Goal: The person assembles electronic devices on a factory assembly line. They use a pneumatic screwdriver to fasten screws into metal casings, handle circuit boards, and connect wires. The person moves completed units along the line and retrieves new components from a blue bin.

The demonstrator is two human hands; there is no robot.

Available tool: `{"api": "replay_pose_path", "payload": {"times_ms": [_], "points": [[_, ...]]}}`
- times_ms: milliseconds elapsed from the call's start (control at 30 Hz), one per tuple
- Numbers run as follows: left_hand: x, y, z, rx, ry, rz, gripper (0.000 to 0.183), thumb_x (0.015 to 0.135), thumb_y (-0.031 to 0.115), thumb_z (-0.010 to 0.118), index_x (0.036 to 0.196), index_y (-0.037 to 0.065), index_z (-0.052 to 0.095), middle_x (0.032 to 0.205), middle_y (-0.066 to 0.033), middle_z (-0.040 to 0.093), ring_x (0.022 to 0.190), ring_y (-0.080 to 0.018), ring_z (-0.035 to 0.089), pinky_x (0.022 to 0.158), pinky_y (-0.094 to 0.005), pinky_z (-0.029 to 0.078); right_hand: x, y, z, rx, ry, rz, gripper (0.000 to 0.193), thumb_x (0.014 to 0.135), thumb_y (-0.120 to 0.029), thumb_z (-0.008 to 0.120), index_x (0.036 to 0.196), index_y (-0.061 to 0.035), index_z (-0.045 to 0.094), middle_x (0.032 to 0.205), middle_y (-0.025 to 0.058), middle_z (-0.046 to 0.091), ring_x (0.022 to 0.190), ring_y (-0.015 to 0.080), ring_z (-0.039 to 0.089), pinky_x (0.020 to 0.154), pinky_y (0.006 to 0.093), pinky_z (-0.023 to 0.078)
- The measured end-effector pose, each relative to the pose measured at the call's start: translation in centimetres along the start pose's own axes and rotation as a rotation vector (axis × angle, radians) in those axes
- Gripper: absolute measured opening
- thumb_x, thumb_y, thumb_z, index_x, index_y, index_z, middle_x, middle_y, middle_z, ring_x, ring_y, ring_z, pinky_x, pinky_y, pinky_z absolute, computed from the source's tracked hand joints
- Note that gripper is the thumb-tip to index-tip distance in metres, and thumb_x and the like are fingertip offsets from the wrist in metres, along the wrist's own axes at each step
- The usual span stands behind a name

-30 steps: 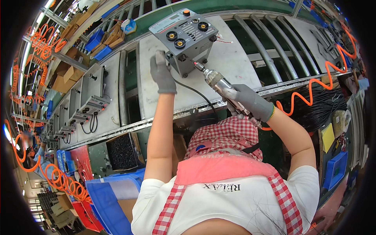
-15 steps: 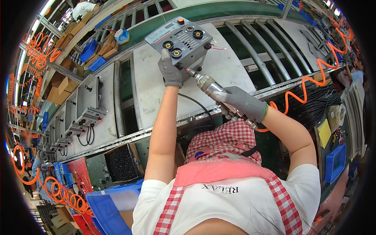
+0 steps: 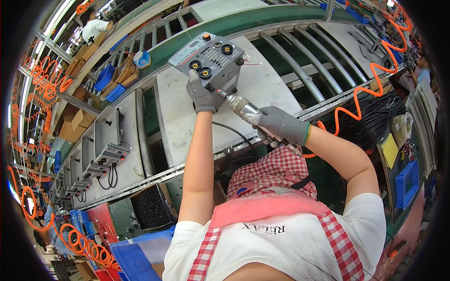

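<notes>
A grey welding machine [image 3: 220,58], with round sockets and an orange knob on its front panel, rests tilted on a white board [image 3: 272,91]. My left hand [image 3: 200,93], in a grey glove, grips its near lower edge, the thumb against the panel. A pneumatic screwdriver [image 3: 244,107] with a silver body lies in my gloved right hand [image 3: 283,125], fingers wrapped round it. Its bit points at a small dark part at the machine's near edge, beside my left fingers; whether it touches is hard to tell. A black cable [image 3: 234,129] runs below the machine.
An orange coiled air hose [image 3: 358,112] stretches off to the right. Metal rollers [image 3: 300,65] lie beyond the board. Several open grey housings [image 3: 101,145] line the left. A box of black small parts [image 3: 151,206] and a blue bin [image 3: 136,255] sit at lower left; black cables [image 3: 375,119] at right.
The whole view has shifted slightly, so machine and hands appear a little further left. My left hand still grips the machine, and the screwdriver stays at the same edge.
</notes>
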State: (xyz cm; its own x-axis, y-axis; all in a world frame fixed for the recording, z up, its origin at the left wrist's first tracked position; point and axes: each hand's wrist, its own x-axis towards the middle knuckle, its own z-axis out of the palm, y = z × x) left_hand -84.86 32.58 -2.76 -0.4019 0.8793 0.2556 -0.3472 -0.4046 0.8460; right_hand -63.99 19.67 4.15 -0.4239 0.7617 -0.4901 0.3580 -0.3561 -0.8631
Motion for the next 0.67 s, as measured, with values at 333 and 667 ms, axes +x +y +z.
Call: {"api": "replay_pose_path", "payload": {"times_ms": [333, 667], "points": [[1.7, -0.7, -4.0, -0.440, 0.161, -0.260, 0.028, 0.094, 0.030, 0.052, 0.099, 0.004, 0.060, 0.074, -0.0017, 0.057, 0.069, -0.0143, 0.057, 0.060, -0.0257, 0.047, -0.3, 3.2, -0.8, 0.252, -0.054, -0.083, 0.049, 0.085, -0.051, 0.063, 0.091, -0.0033, 0.054, 0.058, 0.0024, 0.053, 0.045, 0.0098, 0.052, 0.036, 0.0221, 0.040], [-9.3, -9.1, -13.3, -0.523, 0.417, -0.576, 0.037, 0.087, -0.010, 0.051, 0.123, -0.014, 0.043, 0.134, -0.0313, 0.040, 0.113, -0.0356, 0.058, 0.085, -0.0354, 0.057, -2.0, 8.1, -1.9, 0.034, -0.108, -0.012, 0.042, 0.087, -0.039, 0.061, 0.101, -0.0001, 0.055, 0.062, 0.0043, 0.055, 0.050, 0.0104, 0.052, 0.046, 0.0236, 0.042]]}}
